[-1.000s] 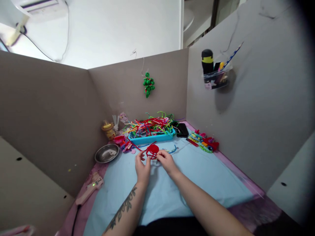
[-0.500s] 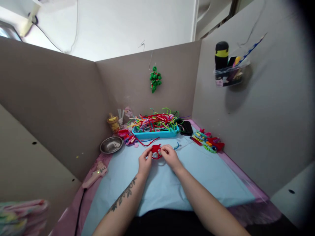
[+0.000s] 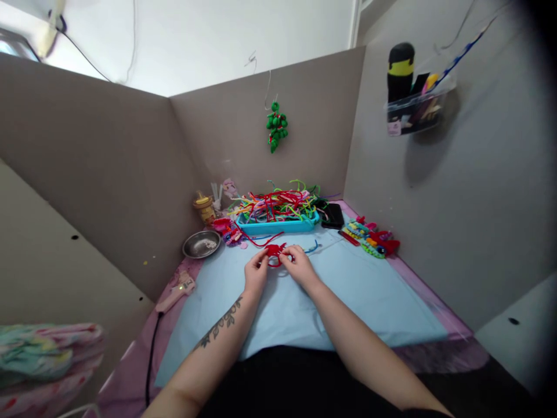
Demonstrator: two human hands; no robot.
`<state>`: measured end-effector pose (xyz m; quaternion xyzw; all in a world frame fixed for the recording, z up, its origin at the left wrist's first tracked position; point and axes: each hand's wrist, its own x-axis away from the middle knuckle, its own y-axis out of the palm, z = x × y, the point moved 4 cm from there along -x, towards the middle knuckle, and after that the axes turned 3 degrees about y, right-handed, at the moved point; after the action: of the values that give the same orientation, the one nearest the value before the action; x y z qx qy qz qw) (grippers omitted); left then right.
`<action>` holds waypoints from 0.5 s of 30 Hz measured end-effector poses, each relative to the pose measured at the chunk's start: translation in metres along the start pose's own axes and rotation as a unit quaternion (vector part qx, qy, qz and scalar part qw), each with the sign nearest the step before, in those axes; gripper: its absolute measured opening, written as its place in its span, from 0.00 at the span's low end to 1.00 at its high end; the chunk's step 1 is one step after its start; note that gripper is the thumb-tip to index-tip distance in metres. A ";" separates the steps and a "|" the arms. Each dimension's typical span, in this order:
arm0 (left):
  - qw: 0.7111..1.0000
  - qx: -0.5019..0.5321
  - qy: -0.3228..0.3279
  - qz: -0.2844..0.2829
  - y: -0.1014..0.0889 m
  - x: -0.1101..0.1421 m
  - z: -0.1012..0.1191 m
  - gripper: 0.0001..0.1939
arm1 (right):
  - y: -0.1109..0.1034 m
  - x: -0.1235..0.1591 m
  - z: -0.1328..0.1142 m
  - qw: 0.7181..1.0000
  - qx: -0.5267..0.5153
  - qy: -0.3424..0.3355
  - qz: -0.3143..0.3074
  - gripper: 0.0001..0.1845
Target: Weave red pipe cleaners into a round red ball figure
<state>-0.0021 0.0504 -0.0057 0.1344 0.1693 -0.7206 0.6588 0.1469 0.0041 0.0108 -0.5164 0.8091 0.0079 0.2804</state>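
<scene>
Over the middle of the cloth, both hands hold a small red pipe-cleaner piece (image 3: 274, 251), with a flat top and a loop hanging beneath. My left hand (image 3: 256, 273) pinches its left edge between thumb and fingertips. On the opposite side, the fingers of my right hand (image 3: 300, 268) are closed on the right edge. Fingertips cover parts of the piece, and its finer shape is too small to tell. Just behind it lies a loose red pipe cleaner (image 3: 259, 241). A short blue stem (image 3: 313, 247) rests beyond my right hand.
A blue tray (image 3: 278, 226) heaped with coloured pipe cleaners stands at the back, beside a black phone (image 3: 333, 216). Leftward are a metal bowl (image 3: 201, 244) and a corded pink glue gun (image 3: 176, 293). Colourful fuzzy pieces (image 3: 372, 238) lie right. Grey panels (image 3: 261, 157) enclose the table.
The camera has tilted down slightly, so everything sits higher in the picture. Both hands keep hold of the red piece; the right fingers have shifted a little on it.
</scene>
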 end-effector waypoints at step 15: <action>1.000 -0.017 0.015 -0.003 0.001 0.000 0.007 0.17 | -0.002 0.000 -0.001 1.000 -0.005 -0.015 0.014 0.06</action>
<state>-0.0010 0.0479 0.0007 0.1335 0.1920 -0.7176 0.6560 0.1487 0.0029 0.0120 -0.5067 0.8116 0.0237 0.2898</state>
